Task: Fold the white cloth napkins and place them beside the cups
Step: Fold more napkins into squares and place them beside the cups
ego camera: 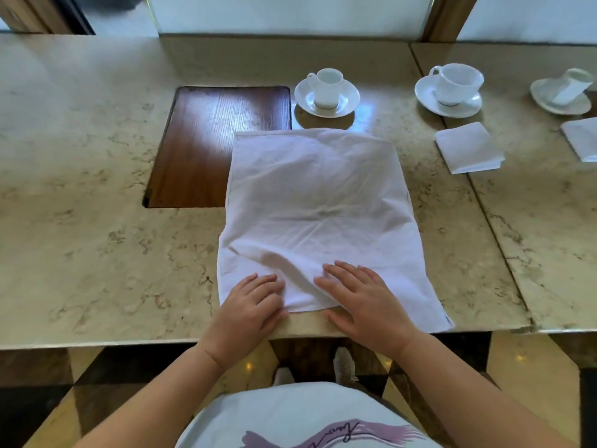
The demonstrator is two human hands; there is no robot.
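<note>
Both hands (248, 305) (361, 302), fingers spread flat on wrinkled white cloth napkin (316, 202): uneven fold likely, near corner overhanging beige marble counter (97, 189).

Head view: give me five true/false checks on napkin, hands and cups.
1. Both hands rest on the near edge of the spread napkin. True: left hand, right hand.
2. The spread napkin is already folded small. False: it lies open, wrinkled.
3. A folded napkin lies in front of the middle cup. True.
4. The left cup lies tipped over. False: it stands upright on its saucer.
5. The spread napkin covers the whole wooden inset. False: only its right edge.
</note>
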